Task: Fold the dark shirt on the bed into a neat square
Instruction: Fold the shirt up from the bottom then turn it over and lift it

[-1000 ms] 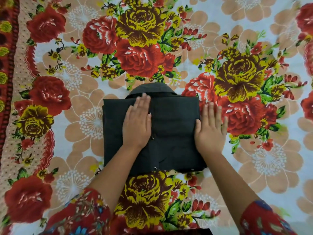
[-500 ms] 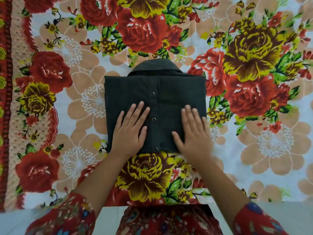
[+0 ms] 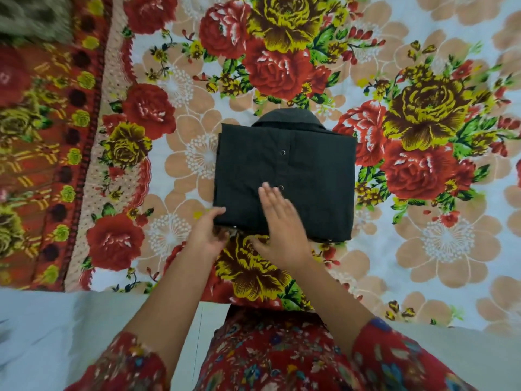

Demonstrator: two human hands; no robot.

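Left grip (image 3: 208, 235) pinches lower-left corner of shirt (image 3: 310, 165), thumb on top. Right grip (image 3: 282, 227) flat, fingers straight, lying on shirt's near edge; a bit blurred. Shirt folded square, centre of frame, on flowered bed sheet (image 3: 423, 249). Collar (image 3: 287, 118) pokes out at far edge.

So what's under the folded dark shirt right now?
Only the floral bedsheet shows around the dark shirt; its collar pokes out from the far edge. The left hand grips the near-left corner, partly tucked below. Anything else underneath is covered.
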